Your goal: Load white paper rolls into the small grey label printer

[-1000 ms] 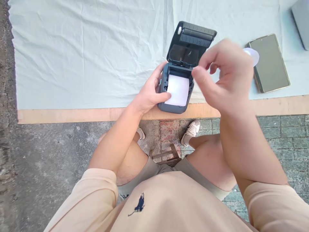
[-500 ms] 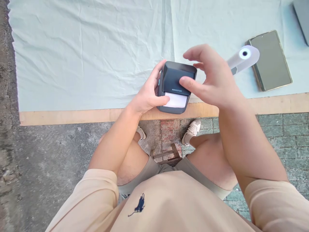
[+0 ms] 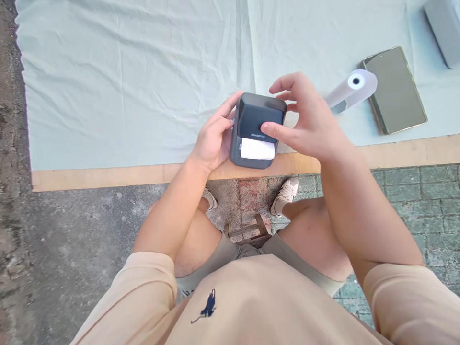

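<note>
A dark label printer (image 3: 260,117) is held above the front edge of the table, its sloped cover facing up. A white paper label strip (image 3: 258,149) sticks out below the cover. My left hand (image 3: 212,139) grips the printer by its left side, the thumb along that side and some fingers hidden behind it. My right hand (image 3: 305,117) is at the right side, with the thumb lying on the cover. Its index finger is raised clear of the top corner, while the other fingers curl in by the right edge, partly hidden.
A white paper roll (image 3: 345,91) with a dark core hole lies right of my right hand, beside a phone (image 3: 398,91). A grey box-like object (image 3: 443,31) is at the far right corner. Pale cloth (image 3: 125,86) covers the wooden table (image 3: 108,177); a wooden stool (image 3: 247,231) shows beneath me.
My left thumb has come off the paper strip and moved to the printer's left side. My right hand has drawn closer in at the printer's right edge, thumb still on the cover.
</note>
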Tool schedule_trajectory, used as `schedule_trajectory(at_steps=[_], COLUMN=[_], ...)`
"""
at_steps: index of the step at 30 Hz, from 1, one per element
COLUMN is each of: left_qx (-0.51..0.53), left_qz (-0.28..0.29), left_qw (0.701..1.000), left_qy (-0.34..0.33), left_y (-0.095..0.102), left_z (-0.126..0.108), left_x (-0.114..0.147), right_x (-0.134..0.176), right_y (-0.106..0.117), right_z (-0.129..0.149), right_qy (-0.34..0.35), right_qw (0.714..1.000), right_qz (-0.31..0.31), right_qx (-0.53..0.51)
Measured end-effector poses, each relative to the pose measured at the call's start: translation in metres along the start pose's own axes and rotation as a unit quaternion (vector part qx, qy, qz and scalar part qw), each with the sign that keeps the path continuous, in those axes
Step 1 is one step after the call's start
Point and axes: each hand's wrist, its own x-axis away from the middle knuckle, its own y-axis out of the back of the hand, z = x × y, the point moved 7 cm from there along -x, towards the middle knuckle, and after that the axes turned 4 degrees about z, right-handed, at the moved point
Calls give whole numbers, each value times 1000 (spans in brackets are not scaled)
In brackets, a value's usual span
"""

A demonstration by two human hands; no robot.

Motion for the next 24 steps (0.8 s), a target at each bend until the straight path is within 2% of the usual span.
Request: schedule_trajectory(at_steps=[5, 8, 10, 12, 13, 14, 15, 18, 22, 24], left_qx=[-23, -39, -36, -22, -16, -15, -18, -46, -53, -53], left_qz=[4, 4, 3, 7, 10, 17, 26, 49, 64, 68], left_qw=[1000, 999, 999, 1000, 1000, 999, 999, 997, 994, 994], left_qy=[2, 0, -7, -18, -23, -26, -30, -40, -65, -66], left_y=[4, 4, 4, 3, 3, 3, 4, 6, 7, 5], left_z=[2, 2, 1, 0, 0, 1, 2, 6, 6, 5], left_x=[-1, -2, -3, -3, -4, -4, -4, -6, -6, -6], right_x=[5, 4, 4, 9, 12, 14, 15, 12, 15, 13], right_y=[5, 7, 16, 34, 40, 42, 41, 32, 38, 35], right_z=[5, 8, 15, 25, 30, 35, 38, 44, 45, 42], right_qy=[26, 23, 37, 54, 65, 76, 87, 112, 105, 93], right_qw=[997, 998, 997, 980, 968, 961, 960, 968, 969, 972], right_qz=[64, 53, -23, -163, -214, -235, -227, -144, -166, -145], right_qx=[19, 35, 64, 100, 114, 126, 137, 171, 152, 157])
